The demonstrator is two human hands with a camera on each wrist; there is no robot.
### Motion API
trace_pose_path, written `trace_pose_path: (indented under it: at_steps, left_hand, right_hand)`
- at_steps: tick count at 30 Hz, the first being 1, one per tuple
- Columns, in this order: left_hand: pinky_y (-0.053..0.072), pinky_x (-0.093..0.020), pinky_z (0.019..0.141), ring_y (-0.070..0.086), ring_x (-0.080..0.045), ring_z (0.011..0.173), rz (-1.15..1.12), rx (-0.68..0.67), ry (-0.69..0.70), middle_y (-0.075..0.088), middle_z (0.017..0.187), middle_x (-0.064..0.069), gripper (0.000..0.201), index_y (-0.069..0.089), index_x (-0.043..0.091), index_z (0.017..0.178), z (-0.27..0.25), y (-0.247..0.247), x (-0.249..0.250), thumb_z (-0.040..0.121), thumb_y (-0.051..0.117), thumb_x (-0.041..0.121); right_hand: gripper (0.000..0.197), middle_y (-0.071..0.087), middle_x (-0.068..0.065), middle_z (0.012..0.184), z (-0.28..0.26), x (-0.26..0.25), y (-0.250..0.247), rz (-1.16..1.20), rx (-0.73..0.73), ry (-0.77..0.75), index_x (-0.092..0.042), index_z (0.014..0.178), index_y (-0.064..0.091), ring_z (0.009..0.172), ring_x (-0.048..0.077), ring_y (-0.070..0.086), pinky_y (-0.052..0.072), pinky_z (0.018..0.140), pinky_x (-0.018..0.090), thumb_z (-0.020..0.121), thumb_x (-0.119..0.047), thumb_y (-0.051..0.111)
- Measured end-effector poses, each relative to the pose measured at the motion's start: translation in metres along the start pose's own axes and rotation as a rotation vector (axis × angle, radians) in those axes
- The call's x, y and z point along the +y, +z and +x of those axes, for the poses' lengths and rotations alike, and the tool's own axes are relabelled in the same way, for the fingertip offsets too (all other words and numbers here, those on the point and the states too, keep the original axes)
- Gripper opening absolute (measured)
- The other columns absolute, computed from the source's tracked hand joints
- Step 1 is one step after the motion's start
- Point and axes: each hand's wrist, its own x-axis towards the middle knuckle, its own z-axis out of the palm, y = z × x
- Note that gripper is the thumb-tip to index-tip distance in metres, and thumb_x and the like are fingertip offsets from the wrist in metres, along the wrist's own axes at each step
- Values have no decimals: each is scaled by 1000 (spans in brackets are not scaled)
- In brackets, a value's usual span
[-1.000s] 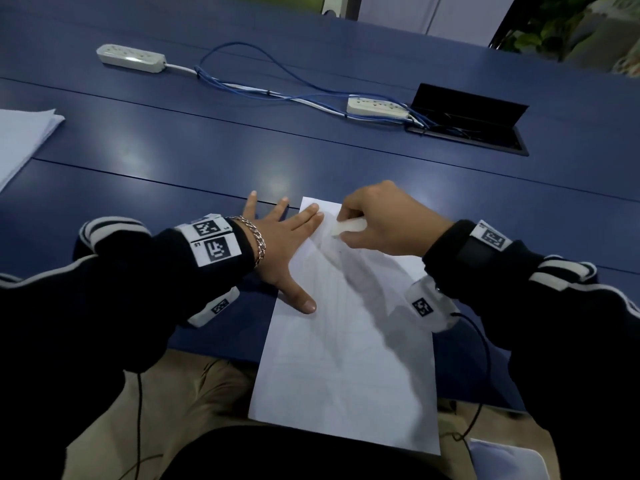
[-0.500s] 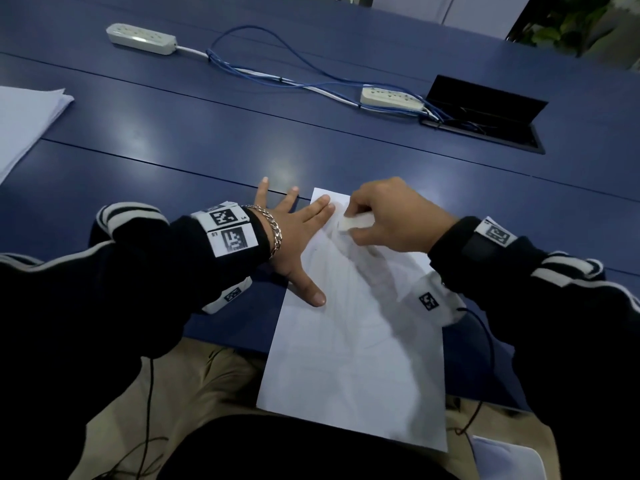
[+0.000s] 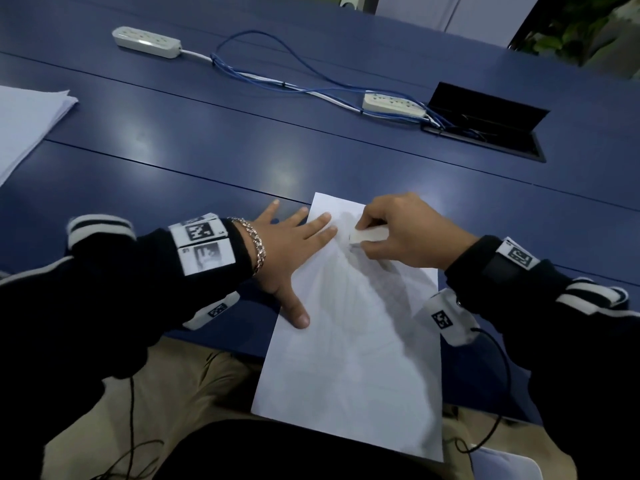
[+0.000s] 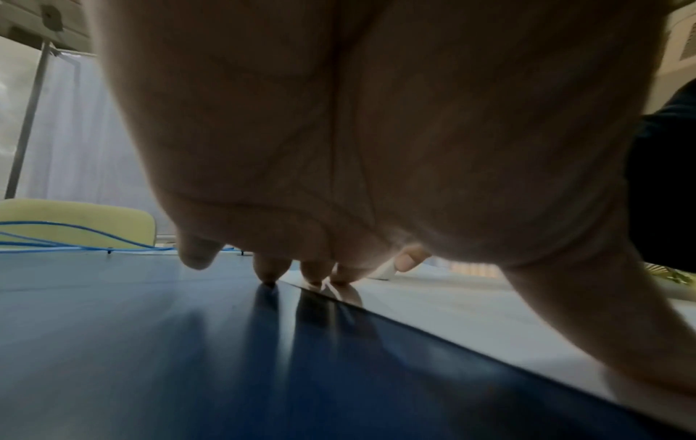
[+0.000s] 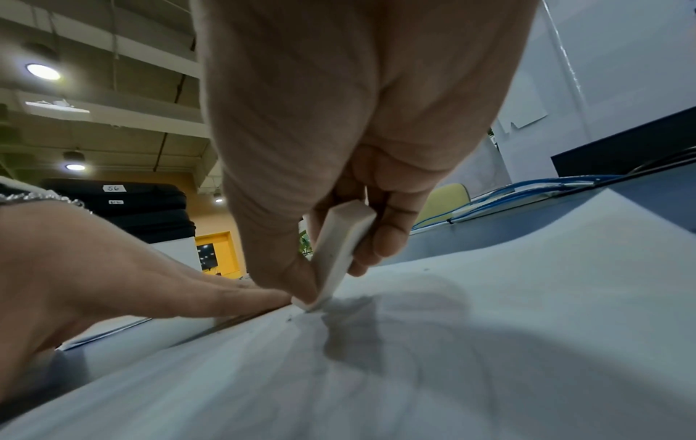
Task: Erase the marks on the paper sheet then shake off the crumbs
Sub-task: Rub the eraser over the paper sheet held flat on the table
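A white paper sheet (image 3: 349, 358) lies on the blue table (image 3: 207, 143), its near end hanging over the table's front edge. My left hand (image 3: 294, 251) lies flat with spread fingers on the sheet's left edge, thumb and two fingertips on the paper (image 4: 471, 312). My right hand (image 3: 401, 233) pinches a white eraser (image 3: 369, 234) and presses its lower corner onto the sheet near the far left corner. In the right wrist view the eraser (image 5: 341, 256) stands tilted between thumb and fingers, with small dark crumbs (image 5: 290, 320) beside its tip. Faint pencil marks show on the paper (image 5: 414, 372).
A stack of white paper (image 3: 24, 123) lies at the far left. Two white power strips (image 3: 147, 41) (image 3: 393, 105) with blue cables (image 3: 277, 81) run across the back. An open black cable box (image 3: 485, 126) sits at the back right.
The right hand with the eraser has shifted slightly along the top of the sheet. The left hand stays flat on the paper's left edge. The camera view moved a little.
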Motion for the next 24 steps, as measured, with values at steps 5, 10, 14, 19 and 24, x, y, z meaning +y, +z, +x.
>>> trace_pose_path:
  at_steps: [5,10,14,19,24]
  left_hand:
    - [-19,-67,121,-27,-25,157,-13,15,-43,-32,170,8,164,-30,23,160,-2,9,0,51,63,101]
    - [-18,-71,118,-25,-28,158,8,6,-67,-33,169,9,169,-34,24,158,2,9,-2,42,57,107]
    - [-19,-73,117,-25,-30,158,19,3,-88,-34,169,10,172,-34,24,158,4,8,-1,38,56,108]
    - [-19,-74,116,-22,-32,159,38,10,-98,-34,168,11,174,-35,26,157,5,9,1,34,54,110]
    - [-22,-77,112,-22,-35,158,11,3,-113,-36,166,16,173,-36,30,156,2,8,0,32,53,110]
  right_hand:
    - [28,65,-17,86,8,-8,-9,-20,-33,12,-26,95,71,74,-10,53,36,64,3,75,-44,80]
    - [26,65,-14,87,15,-21,2,-7,16,-34,-22,96,72,79,3,60,42,69,12,76,-38,77]
    - [33,65,-17,86,-3,-32,3,30,-108,-125,-27,93,72,81,3,61,51,75,21,71,-53,71]
    - [29,64,-19,85,8,-26,-5,5,-135,-107,-29,97,74,80,1,59,47,74,17,73,-46,77]
    - [27,63,-12,85,8,-29,2,-38,-35,-117,-23,94,73,80,12,60,46,72,24,74,-40,76]
